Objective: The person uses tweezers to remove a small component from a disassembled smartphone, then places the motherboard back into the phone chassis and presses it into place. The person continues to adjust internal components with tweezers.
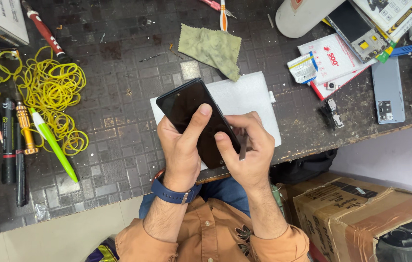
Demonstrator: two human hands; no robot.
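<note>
Orange sleeves frame our view; beyond them the dark bench, then a white foam pad. Over it our left hand grips a black phone, long axis running up-left from the grip, thumb across the glass. Our right hand pinches a thin metal tool at the phone's lower right edge.

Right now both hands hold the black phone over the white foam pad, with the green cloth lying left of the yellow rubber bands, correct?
Not quite. In the head view the green cloth lies right of the yellow rubber bands, not left. The rest stands: left hand and right hand hold the black phone over the white foam pad.
</note>
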